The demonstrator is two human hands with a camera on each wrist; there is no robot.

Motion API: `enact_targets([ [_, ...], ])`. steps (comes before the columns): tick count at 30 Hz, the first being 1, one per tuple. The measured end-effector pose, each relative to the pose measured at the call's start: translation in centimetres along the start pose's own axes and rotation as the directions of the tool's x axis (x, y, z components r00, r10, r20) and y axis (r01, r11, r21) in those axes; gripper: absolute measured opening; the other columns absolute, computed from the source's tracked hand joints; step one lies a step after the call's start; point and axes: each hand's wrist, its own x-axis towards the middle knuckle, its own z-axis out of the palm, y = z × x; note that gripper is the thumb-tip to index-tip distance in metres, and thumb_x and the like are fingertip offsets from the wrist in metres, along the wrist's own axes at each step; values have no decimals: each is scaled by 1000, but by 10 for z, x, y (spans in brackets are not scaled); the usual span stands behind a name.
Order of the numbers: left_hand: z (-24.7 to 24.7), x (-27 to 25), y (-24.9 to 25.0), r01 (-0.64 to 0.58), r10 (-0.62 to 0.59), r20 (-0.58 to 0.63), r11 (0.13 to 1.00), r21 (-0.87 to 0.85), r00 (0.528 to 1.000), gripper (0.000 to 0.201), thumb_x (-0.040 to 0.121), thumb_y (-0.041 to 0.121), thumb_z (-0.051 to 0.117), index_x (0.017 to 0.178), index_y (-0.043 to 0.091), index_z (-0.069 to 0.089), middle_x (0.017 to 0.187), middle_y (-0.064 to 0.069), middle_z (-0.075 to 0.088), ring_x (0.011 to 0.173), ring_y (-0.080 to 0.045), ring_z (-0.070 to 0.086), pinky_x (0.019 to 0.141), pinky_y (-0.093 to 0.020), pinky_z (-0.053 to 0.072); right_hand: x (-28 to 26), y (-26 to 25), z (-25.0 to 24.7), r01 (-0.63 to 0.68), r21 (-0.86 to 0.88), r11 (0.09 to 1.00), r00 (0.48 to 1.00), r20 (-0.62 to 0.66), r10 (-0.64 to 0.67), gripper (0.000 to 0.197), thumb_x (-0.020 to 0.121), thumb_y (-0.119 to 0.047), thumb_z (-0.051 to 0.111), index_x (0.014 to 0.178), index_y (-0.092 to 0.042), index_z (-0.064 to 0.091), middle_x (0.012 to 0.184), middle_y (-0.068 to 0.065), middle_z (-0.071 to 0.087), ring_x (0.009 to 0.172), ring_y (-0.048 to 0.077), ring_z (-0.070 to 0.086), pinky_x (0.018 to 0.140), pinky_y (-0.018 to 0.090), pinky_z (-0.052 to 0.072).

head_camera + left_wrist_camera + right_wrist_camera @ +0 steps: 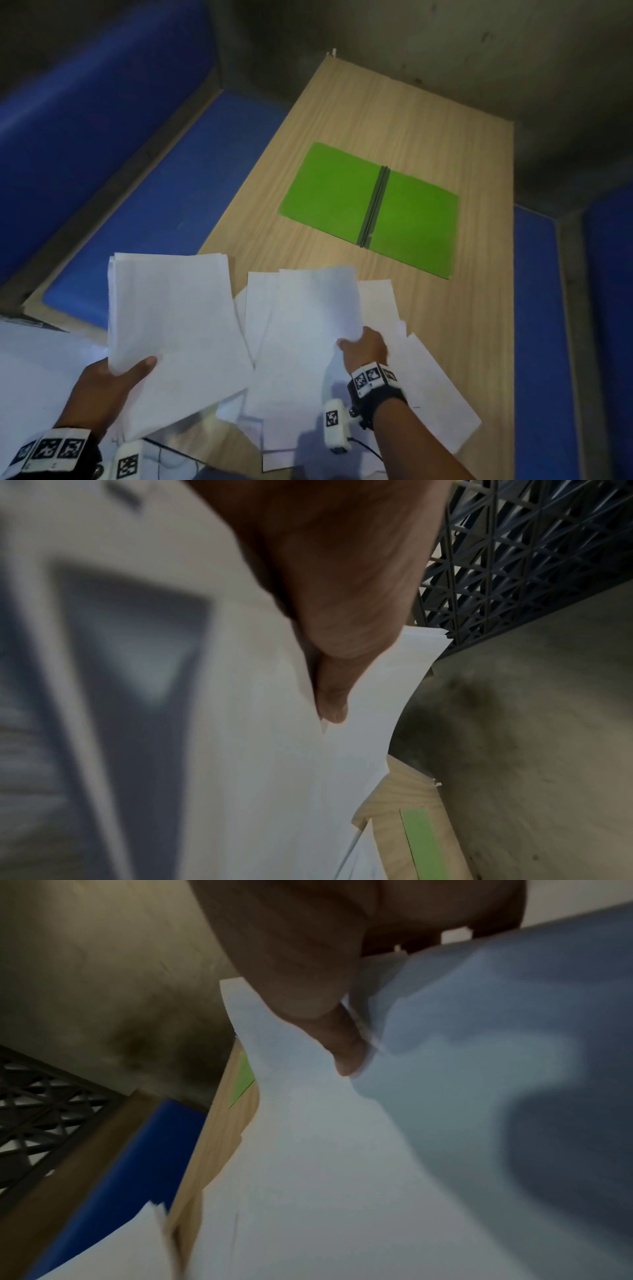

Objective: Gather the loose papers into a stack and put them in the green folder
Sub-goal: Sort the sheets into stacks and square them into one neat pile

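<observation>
Now: papers (178, 308) gripped in L hand (106, 387), R hand (364, 346); green folder (370, 209) beyond.

Both forearms are bare. Each wrist wears a black strap (376, 394) bearing white square tags with black patterns, plus a small white camera block (335, 428) trailing a thin black cable (368, 447).

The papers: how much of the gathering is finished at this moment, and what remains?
Done: the left hand holds a gathered stack above the table. In hand: the right hand grips more sheets from the pile. Left: several loose papers lie spread on the table, and the green folder lies open and empty.
</observation>
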Motion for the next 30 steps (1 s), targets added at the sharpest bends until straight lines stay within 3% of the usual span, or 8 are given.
enact_targets([
  [4, -3, 2, 1, 0, 0, -3, 999, 35, 1000, 30, 82, 27, 78, 99, 4, 66, 94, -18, 67, 87, -34, 61, 80, -43, 46, 2, 13, -13, -145, -195, 970, 989, -40, 140, 61, 74, -38, 76, 124, -9, 55, 127, 14, 46, 117, 36, 48, 86, 40, 49],
  [8, 9, 6, -2, -1, 1, -9, 998, 70, 1000, 34, 81, 29, 79, 99, 2, 68, 93, -20, 69, 85, -34, 63, 79, -43, 48, 2, 9, -5, -175, -36, 984, 984, -46, 173, 72, 66, -28, 84, 124, -11, 45, 126, 14, 43, 113, 34, 51, 84, 38, 49],
  [12, 18, 7, -7, -13, 15, -20, 995, 98, 1000, 42, 82, 30, 78, 104, -5, 69, 96, -24, 71, 84, -35, 64, 77, -42, 48, 6, 13, -1, -134, 250, 959, 990, -5, 139, 64, 66, -7, 83, 114, -8, 41, 109, 11, 56, 86, 26, 56, 76, 29, 51],
  [15, 19, 5, -10, -4, 5, -19, 997, 73, 1000, 42, 83, 30, 77, 104, -5, 69, 97, -23, 71, 86, -37, 64, 81, -43, 49, 11, 17, -5, -73, 210, 975, 993, 106, 52, 56, 67, -16, 84, 114, -2, 56, 109, 8, 66, 92, 26, 63, 81, 29, 53],
  [19, 17, 0, -10, 16, -16, -6, 1000, 8, 1000, 39, 82, 29, 78, 106, -1, 68, 96, -20, 70, 87, -35, 64, 83, -43, 49, 13, 32, -36, 84, 315, 945, 988, 96, -119, 24, 78, -6, 73, 100, -9, 65, 94, 7, 67, 86, 28, 65, 62, 24, 48],
  [23, 11, -8, -2, 30, -31, -22, 998, -60, 999, 32, 83, 24, 77, 104, 1, 67, 95, -18, 67, 84, -32, 61, 81, -40, 46, 9, 60, -75, 58, 653, 756, 997, -83, -5, 37, 77, 4, 69, 113, -7, 65, 104, 7, 71, 98, 31, 67, 88, 35, 50],
  [27, 7, -10, 3, 38, -41, -29, 994, -99, 999, 30, 84, 24, 76, 103, 3, 64, 97, -17, 66, 86, -33, 60, 83, -41, 45, 6, 100, -100, -47, 516, 855, 984, -125, 130, 45, 79, -17, 74, 116, 6, 61, 107, 19, 69, 93, 31, 65, 81, 31, 46],
  [30, 10, -8, 4, 30, -31, -11, 995, -90, 999, 29, 83, 25, 77, 100, 5, 65, 95, -17, 67, 84, -32, 60, 81, -40, 46, 5, 117, -96, -58, 439, 896, 985, -123, 124, 57, 79, -12, 76, 125, 11, 52, 123, 23, 61, 114, 38, 58, 97, 34, 41],
])
